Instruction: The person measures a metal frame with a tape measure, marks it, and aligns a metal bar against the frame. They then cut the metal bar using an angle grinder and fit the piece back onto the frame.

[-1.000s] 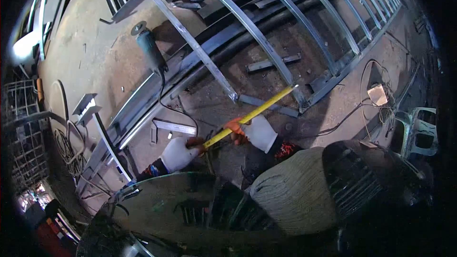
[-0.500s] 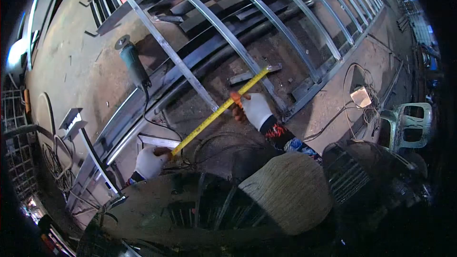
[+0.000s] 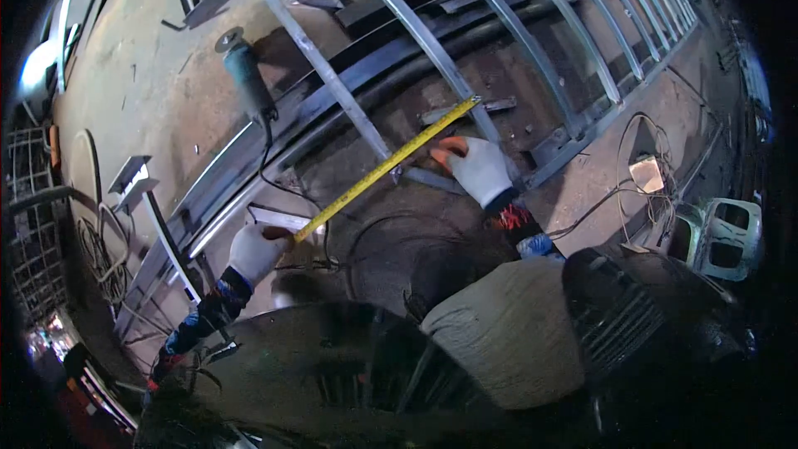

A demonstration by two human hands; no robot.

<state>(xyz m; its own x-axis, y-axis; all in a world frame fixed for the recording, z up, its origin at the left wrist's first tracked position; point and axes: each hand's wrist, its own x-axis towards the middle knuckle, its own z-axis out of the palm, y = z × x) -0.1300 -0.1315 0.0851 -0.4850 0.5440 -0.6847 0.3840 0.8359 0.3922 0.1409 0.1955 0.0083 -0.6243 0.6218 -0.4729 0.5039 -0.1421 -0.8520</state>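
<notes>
A yellow tape measure blade (image 3: 386,165) stretches diagonally across the bars of a metal frame (image 3: 416,29). Its far end lies over one bar, near a short metal piece (image 3: 499,106). My left hand (image 3: 259,251), in a white glove with dark orange fingertips, is closed around the near end of the tape; the tape's case is hidden there. Just below the tape's far half is my right hand (image 3: 482,170), gloved alike. Its fingers are slightly bent and apart, with nothing visible between them.
An angle grinder (image 3: 247,79) lies on the floor at upper left, its cord (image 3: 266,158) running toward the tape. A T-shaped metal piece (image 3: 158,220) stands at left near coiled cable. On the right are a pale box (image 3: 646,175) with wires and a plastic chair (image 3: 725,237).
My right hand has let go of the tape and moved right, off the blade. My left hand still holds the near end and sits slightly higher. The view has shifted a little.
</notes>
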